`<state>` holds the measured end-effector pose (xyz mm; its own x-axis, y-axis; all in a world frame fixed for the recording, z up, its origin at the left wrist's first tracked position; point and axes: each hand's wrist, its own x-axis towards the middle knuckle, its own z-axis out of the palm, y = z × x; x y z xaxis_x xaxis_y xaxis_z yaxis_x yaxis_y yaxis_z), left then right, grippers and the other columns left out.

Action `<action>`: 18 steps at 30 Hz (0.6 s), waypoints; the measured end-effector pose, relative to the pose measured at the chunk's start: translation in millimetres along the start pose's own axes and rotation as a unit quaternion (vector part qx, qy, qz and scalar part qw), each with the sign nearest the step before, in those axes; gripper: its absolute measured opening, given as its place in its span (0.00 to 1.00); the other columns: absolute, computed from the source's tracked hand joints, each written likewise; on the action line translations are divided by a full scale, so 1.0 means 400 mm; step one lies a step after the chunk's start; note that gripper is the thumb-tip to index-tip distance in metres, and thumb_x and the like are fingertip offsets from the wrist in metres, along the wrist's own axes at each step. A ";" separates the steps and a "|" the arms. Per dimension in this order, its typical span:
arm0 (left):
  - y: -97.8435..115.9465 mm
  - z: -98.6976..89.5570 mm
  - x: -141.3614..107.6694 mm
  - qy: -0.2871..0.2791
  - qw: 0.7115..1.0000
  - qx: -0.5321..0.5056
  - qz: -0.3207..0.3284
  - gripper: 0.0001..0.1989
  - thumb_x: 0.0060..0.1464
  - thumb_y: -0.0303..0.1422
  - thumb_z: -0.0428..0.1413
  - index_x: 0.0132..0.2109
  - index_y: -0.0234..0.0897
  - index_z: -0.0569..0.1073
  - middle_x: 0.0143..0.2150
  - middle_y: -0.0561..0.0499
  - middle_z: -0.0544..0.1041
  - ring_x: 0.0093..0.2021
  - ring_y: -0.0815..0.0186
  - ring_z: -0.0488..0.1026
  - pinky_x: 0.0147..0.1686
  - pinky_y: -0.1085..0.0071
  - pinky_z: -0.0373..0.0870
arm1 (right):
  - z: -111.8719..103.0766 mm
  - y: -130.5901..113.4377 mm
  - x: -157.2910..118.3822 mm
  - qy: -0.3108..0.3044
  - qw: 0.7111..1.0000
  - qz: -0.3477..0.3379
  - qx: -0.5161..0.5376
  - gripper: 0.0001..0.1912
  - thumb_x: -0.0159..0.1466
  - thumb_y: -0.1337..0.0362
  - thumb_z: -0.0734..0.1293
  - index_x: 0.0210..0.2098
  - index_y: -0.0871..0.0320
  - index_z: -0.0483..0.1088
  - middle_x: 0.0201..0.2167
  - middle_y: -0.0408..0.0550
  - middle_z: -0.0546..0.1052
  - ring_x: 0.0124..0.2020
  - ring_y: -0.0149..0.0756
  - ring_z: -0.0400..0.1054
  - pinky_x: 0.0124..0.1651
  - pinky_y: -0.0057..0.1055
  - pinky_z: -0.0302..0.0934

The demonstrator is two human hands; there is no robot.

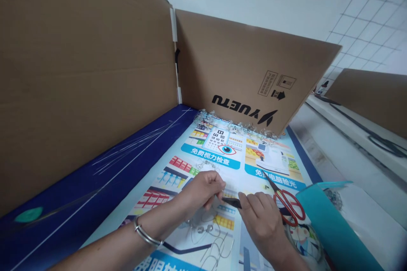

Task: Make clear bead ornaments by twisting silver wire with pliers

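Head view: you have a tall cardboard panel (85,72) standing left of your grip and a second, lettered panel (248,63) beyond it.
Printed sheet: it spreads under both your hands, with wire clusters (244,128) along its far edge, well beyond your grip.
Teal box: the open box (337,216) sits to the right of your right hand.
Right hand: your right hand (262,216) is clenched around a dark tool (232,202), thumb toward its tip.
Left hand: your left hand (206,186) has thumb and fingers drawn together at that tip; whether they pinch anything, you cannot tell from here.
Scissors: the red-handled scissors (289,207) lie just right of your right grip, blades pointing away from you.
Dark tool: its long axis runs leftward out of your right fist to your left fingertips, nearly level across the view; the right hand is nearer its hidden handle. It looks slim, tapered and matt black, probably pliers.
Loose wire: thin, silvery, bent lengths (218,250) lie left of your right grip, on your side of it.
Beads: two small shiny beads (205,228) rest near that wire, below your left fingers.
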<state>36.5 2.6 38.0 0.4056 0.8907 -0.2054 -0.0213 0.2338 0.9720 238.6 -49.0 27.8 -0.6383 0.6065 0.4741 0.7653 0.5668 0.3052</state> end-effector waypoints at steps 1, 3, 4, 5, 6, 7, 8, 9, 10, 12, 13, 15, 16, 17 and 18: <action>0.003 0.002 -0.001 0.004 1.000 0.005 0.003 0.11 0.50 0.38 0.52 0.28 0.34 0.64 0.22 0.56 0.72 0.09 0.80 0.55 0.09 0.82 0.46 | 0.002 0.000 0.000 -0.002 1.000 0.000 0.000 0.16 0.60 0.71 0.62 0.49 0.65 0.65 0.31 0.51 0.69 0.33 0.39 0.60 0.36 0.40 0.54; 0.008 0.003 -0.001 0.012 1.000 0.017 0.012 0.11 0.50 0.38 0.52 0.28 0.34 0.64 0.22 0.56 0.71 0.09 0.80 0.54 0.09 0.82 0.46 | 0.005 0.000 -0.001 0.001 1.000 -0.001 0.001 0.16 0.60 0.71 0.62 0.48 0.65 0.65 0.31 0.51 0.70 0.33 0.39 0.61 0.36 0.40 0.54; 0.010 0.004 -0.001 0.015 1.000 0.020 0.015 0.11 0.50 0.38 0.51 0.28 0.34 0.64 0.21 0.56 0.71 0.09 0.80 0.54 0.09 0.82 0.46 | 0.007 0.000 0.000 0.003 1.000 -0.002 0.002 0.15 0.61 0.70 0.62 0.48 0.65 0.65 0.31 0.51 0.70 0.33 0.39 0.61 0.36 0.40 0.55; 0.011 0.003 -0.001 0.017 0.999 0.023 0.019 0.11 0.50 0.38 0.51 0.28 0.34 0.64 0.21 0.57 0.71 0.09 0.79 0.54 0.09 0.81 0.47 | 0.009 0.001 0.000 0.006 1.000 -0.002 0.004 0.15 0.61 0.70 0.62 0.48 0.65 0.65 0.31 0.51 0.70 0.33 0.39 0.61 0.36 0.40 0.55; 0.012 0.003 -0.001 0.020 0.999 0.025 0.023 0.11 0.50 0.38 0.51 0.28 0.34 0.64 0.21 0.57 0.70 0.09 0.79 0.54 0.09 0.81 0.47 | 0.011 0.002 0.001 0.009 1.000 -0.003 0.005 0.15 0.61 0.69 0.62 0.48 0.66 0.65 0.31 0.52 0.70 0.33 0.39 0.61 0.37 0.40 0.55; 0.012 0.002 -0.001 0.022 0.999 0.029 0.026 0.11 0.50 0.38 0.51 0.28 0.35 0.64 0.21 0.57 0.70 0.09 0.79 0.54 0.09 0.81 0.48 | 0.014 0.002 0.002 0.012 1.000 -0.004 0.007 0.15 0.61 0.69 0.62 0.48 0.66 0.65 0.31 0.52 0.70 0.33 0.39 0.61 0.38 0.41 0.56; 0.011 0.001 -0.002 0.024 0.999 0.034 0.030 0.10 0.50 0.38 0.51 0.28 0.35 0.64 0.21 0.57 0.70 0.09 0.79 0.54 0.09 0.81 0.49 | 0.016 0.003 0.002 0.012 1.000 -0.005 0.010 0.14 0.62 0.68 0.62 0.47 0.66 0.65 0.31 0.52 0.70 0.34 0.40 0.62 0.38 0.41 0.56; 0.010 0.001 -0.002 0.027 0.998 0.040 0.034 0.10 0.50 0.38 0.51 0.28 0.35 0.65 0.21 0.57 0.70 0.09 0.78 0.54 0.09 0.81 0.49 | 0.019 0.003 0.002 0.012 1.000 -0.004 0.013 0.14 0.62 0.68 0.62 0.47 0.66 0.66 0.31 0.52 0.70 0.34 0.40 0.62 0.38 0.41 0.57; 0.008 0.001 -0.002 0.031 0.998 0.048 0.039 0.10 0.51 0.38 0.51 0.28 0.35 0.65 0.21 0.57 0.69 0.10 0.78 0.54 0.09 0.81 0.50 | 0.022 0.003 0.002 0.012 1.000 -0.003 0.016 0.14 0.62 0.67 0.63 0.46 0.65 0.66 0.31 0.52 0.70 0.34 0.40 0.62 0.38 0.40 0.57; 0.003 0.002 -0.003 0.041 0.996 0.064 0.049 0.10 0.51 0.37 0.50 0.28 0.35 0.65 0.22 0.57 0.70 0.10 0.78 0.55 0.09 0.81 0.51 | 0.028 0.001 0.000 0.010 1.000 0.002 0.025 0.13 0.62 0.66 0.63 0.45 0.65 0.66 0.31 0.52 0.70 0.34 0.40 0.63 0.38 0.40 0.57; 0.001 0.002 -0.003 0.046 0.995 0.074 0.054 0.09 0.52 0.37 0.50 0.29 0.35 0.66 0.22 0.57 0.70 0.11 0.77 0.55 0.09 0.81 0.52 | 0.031 -0.001 -0.002 0.013 0.999 0.005 0.029 0.13 0.62 0.65 0.63 0.45 0.64 0.66 0.31 0.52 0.71 0.34 0.40 0.63 0.39 0.40 0.58; 0.000 0.002 -0.004 0.055 0.992 0.093 0.066 0.09 0.52 0.36 0.50 0.29 0.36 0.67 0.22 0.57 0.71 0.12 0.77 0.56 0.10 0.80 0.53 | 0.040 -0.004 -0.005 0.028 0.999 0.010 0.038 0.13 0.62 0.65 0.62 0.45 0.65 0.66 0.31 0.52 0.71 0.35 0.40 0.64 0.40 0.40 0.58; 0.002 0.001 -0.005 0.058 0.990 0.103 0.073 0.08 0.52 0.35 0.50 0.29 0.36 0.67 0.22 0.57 0.71 0.12 0.76 0.57 0.11 0.80 0.53 | 0.043 -0.005 -0.007 0.039 0.998 0.012 0.042 0.13 0.62 0.65 0.62 0.45 0.65 0.66 0.32 0.52 0.71 0.35 0.41 0.64 0.41 0.40 0.58; 0.004 0.000 -0.007 0.060 0.989 0.111 0.081 0.08 0.52 0.35 0.50 0.29 0.35 0.67 0.22 0.57 0.71 0.13 0.76 0.58 0.13 0.80 0.54 | 0.047 -0.006 -0.008 0.051 0.998 0.013 0.045 0.13 0.62 0.65 0.63 0.46 0.65 0.66 0.32 0.52 0.71 0.36 0.41 0.64 0.41 0.40 0.58; 0.007 -0.001 -0.009 0.061 0.987 0.119 0.088 0.08 0.51 0.34 0.50 0.28 0.35 0.68 0.22 0.57 0.71 0.14 0.76 0.59 0.14 0.80 0.55 | 0.048 -0.007 -0.008 0.061 0.997 0.016 0.046 0.13 0.62 0.65 0.63 0.46 0.65 0.65 0.33 0.53 0.72 0.37 0.42 0.64 0.42 0.40 0.57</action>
<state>34.7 0.2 41.3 0.3005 0.9534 -0.0280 0.1395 -0.0149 0.9901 236.9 -41.8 9.4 -0.5939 0.5570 0.5806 0.7713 0.5993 0.2142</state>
